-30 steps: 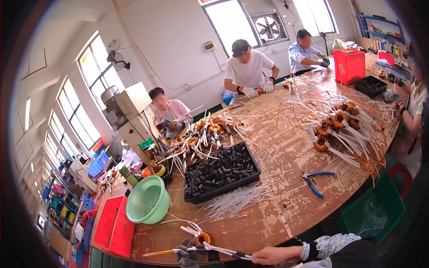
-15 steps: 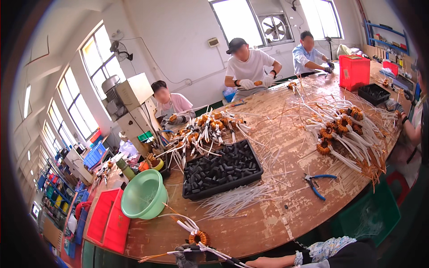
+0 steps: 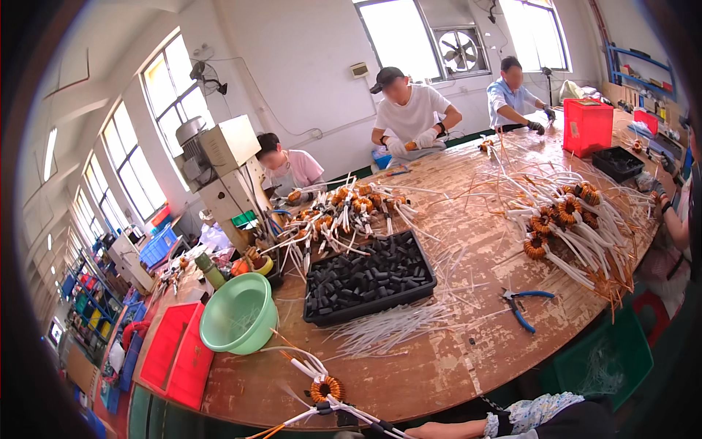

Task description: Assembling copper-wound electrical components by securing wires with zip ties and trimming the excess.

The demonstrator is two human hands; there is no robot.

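Your right hand (image 3: pixel 424 432), cut off at the bottom so its grip cannot be told, shows near the white leads (image 3: pixel 358 415) of a copper-wound ring (image 3: pixel 336 385) at the table (image 3: pixel 439 380)'s near edge, probably dense with springy leads, best held by its winding.

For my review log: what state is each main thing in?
Nearest ring coil, white leads splayed
Black tray, filled with black tubes
Blue-handled pliers, spread open
Light-green basin, uncovered
Thin white strips, loosely heaped
Right coil pile, tangled
Exhaust fan, running or stopped unclear
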